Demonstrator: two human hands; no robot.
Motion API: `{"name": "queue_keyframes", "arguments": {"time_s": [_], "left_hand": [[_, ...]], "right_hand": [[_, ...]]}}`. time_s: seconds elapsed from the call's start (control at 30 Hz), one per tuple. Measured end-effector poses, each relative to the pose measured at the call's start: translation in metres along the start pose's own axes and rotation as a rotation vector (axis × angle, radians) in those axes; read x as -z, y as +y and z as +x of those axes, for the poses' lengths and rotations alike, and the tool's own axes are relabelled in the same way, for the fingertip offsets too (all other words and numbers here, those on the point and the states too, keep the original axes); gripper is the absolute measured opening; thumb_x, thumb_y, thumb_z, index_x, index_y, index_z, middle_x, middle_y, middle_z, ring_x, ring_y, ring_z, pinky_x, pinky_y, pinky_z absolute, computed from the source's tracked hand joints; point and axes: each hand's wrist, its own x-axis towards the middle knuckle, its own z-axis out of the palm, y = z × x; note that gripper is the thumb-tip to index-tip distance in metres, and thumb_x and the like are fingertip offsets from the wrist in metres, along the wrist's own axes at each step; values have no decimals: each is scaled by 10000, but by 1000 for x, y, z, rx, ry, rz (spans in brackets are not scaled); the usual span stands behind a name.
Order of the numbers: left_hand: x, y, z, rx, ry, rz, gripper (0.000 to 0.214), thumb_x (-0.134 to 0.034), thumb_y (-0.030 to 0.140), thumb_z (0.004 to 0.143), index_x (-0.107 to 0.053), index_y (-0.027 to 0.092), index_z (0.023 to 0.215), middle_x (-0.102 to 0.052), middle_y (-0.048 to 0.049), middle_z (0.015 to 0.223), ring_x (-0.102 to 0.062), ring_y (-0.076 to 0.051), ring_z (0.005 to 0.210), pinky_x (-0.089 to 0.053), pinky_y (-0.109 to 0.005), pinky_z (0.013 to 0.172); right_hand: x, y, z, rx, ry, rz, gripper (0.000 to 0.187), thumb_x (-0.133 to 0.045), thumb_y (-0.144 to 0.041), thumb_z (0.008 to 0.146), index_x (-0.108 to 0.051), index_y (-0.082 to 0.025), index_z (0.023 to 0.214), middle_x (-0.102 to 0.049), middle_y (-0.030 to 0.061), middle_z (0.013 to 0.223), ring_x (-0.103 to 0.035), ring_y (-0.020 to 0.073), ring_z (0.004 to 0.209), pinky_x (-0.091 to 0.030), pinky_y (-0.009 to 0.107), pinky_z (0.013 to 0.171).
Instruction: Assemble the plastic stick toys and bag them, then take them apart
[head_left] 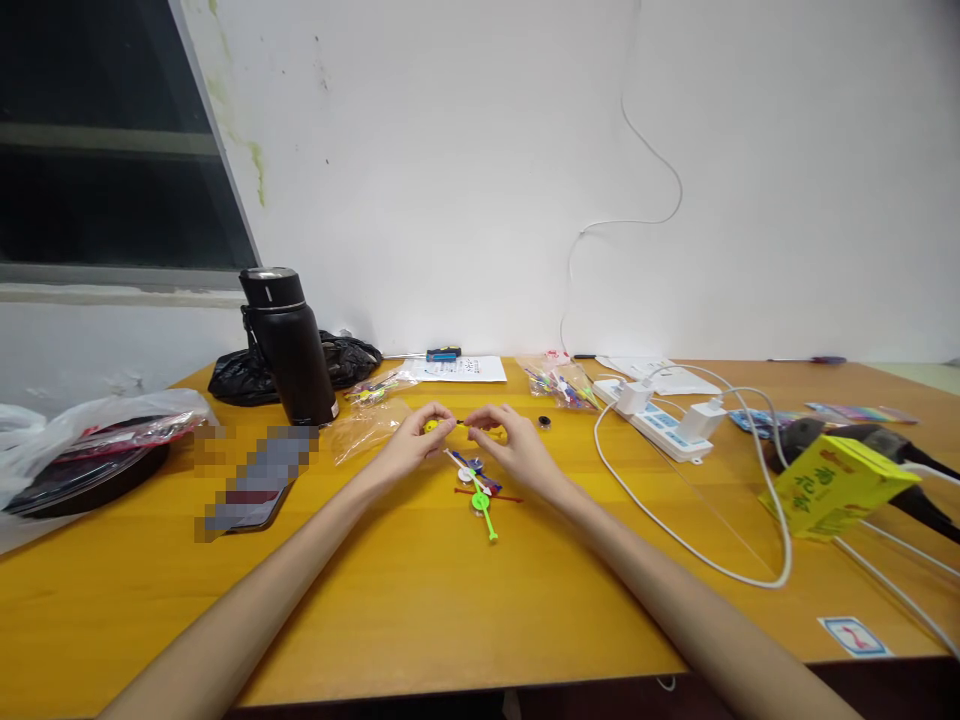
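Both my hands meet over the middle of the orange table [420, 590]. My left hand [417, 436] pinches a small yellow piece [431, 426] between thumb and fingers. My right hand [510, 440] is closed in a pinch on a thin dark rod-like part [462, 423] that points toward the yellow piece. Just in front of my hands lie small plastic parts: a white disc [466, 474], a green stick with a round end [484, 508] and a thin red stick [501, 496].
A black flask [291, 345] and a black bag [337, 362] stand back left, a phone [251, 490] and plastic-wrapped items [82, 450] at left. Clear bags of parts [562, 383], a paper sheet [459, 369], a power strip [660, 422] with white cables and a yellow carton [832, 487] lie right.
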Motion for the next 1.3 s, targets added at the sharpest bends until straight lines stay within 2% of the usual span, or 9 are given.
{"name": "queue_keyframes", "arguments": {"time_s": [0.17, 0.3, 0.43, 0.57, 0.77, 0.87, 1.03, 1.2, 1.3], "left_hand": [[7, -2, 3, -15, 167, 76, 395, -655, 563, 832, -585, 190, 942, -411, 72, 628, -361, -83, 501, -284, -219, 490], [9, 1, 3, -15, 240, 95, 394, -664, 558, 824, -603, 186, 935, -394, 71, 613, -357, -87, 499, -293, -218, 482], [8, 2, 3, -25, 247, 93, 372, -674, 533, 819, -620, 188, 947, -478, 48, 671, -377, -84, 512, -304, -212, 482], [9, -1, 4, -27, 246, 73, 382, -692, 514, 800, -621, 194, 997, -576, 16, 833, -389, -64, 508, -324, -206, 481], [11, -10, 6, -37, 221, 96, 348, -662, 501, 828, -615, 194, 984, -579, 10, 897, -397, -51, 494, -332, -205, 472], [11, -13, 7, -45, 235, 105, 361, -669, 491, 821, -600, 198, 1018, -560, 18, 878, -401, -56, 498, -340, -203, 465], [10, -13, 7, 20, 330, 83, 366, -660, 474, 804, -580, 196, 1029, -562, 5, 910, -421, -74, 540, -368, -204, 473], [8, -16, 7, 13, 289, 135, 302, -639, 425, 816, -590, 196, 1006, -562, 19, 871, -418, -72, 509, -361, -215, 478], [8, -18, 7, -19, 264, 181, 269, -622, 402, 836, -592, 197, 1007, -551, 31, 837, -411, -67, 492, -352, -217, 486]], "right_hand": [[4, 15, 4, -54, 106, 16, 208, -644, -376, 910, -686, -223, 1044, -716, 59, 996, -640, 206, 920, -467, 348, 872], [11, 23, 7, -87, 139, 15, 221, -637, -396, 911, -710, -205, 994, -739, 63, 949, -662, 200, 870, -478, 342, 850], [14, 25, 9, -148, 136, 92, 271, -642, -443, 895, -728, -198, 971, -754, 72, 954, -684, 210, 884, -496, 350, 844], [15, 29, 9, -231, 131, 194, 316, -673, -464, 857, -746, -185, 986, -770, 89, 976, -705, 240, 937, -514, 370, 857], [14, 31, 10, -200, 131, 194, 306, -700, -435, 847, -742, -195, 1031, -771, 85, 986, -717, 225, 929, -518, 346, 832], [14, 36, 9, -210, 130, 172, 285, -700, -431, 844, -739, -185, 982, -774, 88, 963, -716, 219, 897, -522, 347, 828], [16, 53, 7, -269, 146, 16, 218, -688, -361, 837, -739, -175, 941, -772, 89, 914, -709, 215, 839, -524, 352, 807], [17, 69, 4, -332, 145, -80, 141, -674, -277, 817, -723, -167, 889, -754, 79, 831, -702, 204, 778, -524, 334, 767], [17, 72, 3, -333, 161, -102, 163, -632, -267, 848, -703, -168, 956, -730, 54, 791, -680, 185, 737, -510, 316, 741]]}}
